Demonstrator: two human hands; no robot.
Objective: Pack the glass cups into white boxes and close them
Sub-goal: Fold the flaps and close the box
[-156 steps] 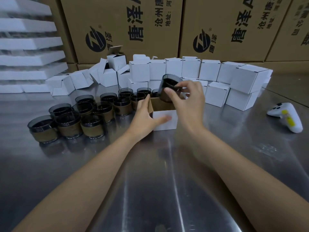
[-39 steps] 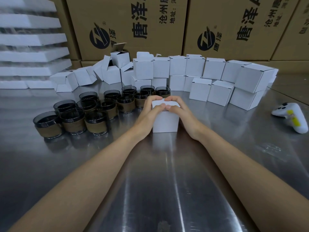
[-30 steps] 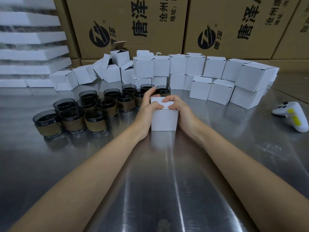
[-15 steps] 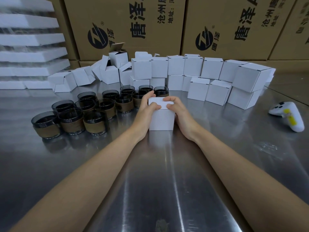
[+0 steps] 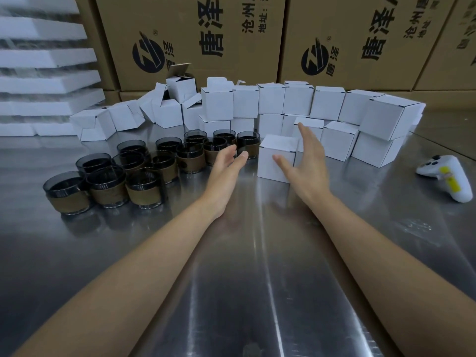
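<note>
1. A closed white box (image 5: 277,155) stands upright on the steel table (image 5: 231,279), just in front of the row of other white boxes (image 5: 296,104) and just right of the glass cups (image 5: 144,173).
2. The left hand (image 5: 226,163) is open with its fingers straight and together, holding nothing. Its fingertips lie in front of the nearest cup at the right end of the group, apart from the closed box.
3. The right hand (image 5: 304,161) is also open, with its fingers spread and pointing up and away. Its palm faces the right side of the closed box and its thumb crosses the box's front face; whether it touches the card cannot be told.
4. The cups are dark smoky glass with brown sleeves around their lower halves. They stand upright and packed close together in a band running from the near left toward the middle of the table.
5. The white boxes are stacked 2 high behind the cups; those at the left end are tumbled, some with flaps open.
6. A white controller (image 5: 448,176) with a yellow mark lies on the table at the far right, well apart from both hands.
7. Large brown cartons (image 5: 206,34) with black printing stand behind everything, and white foam slabs (image 5: 38,81) are stacked at the left.
</note>
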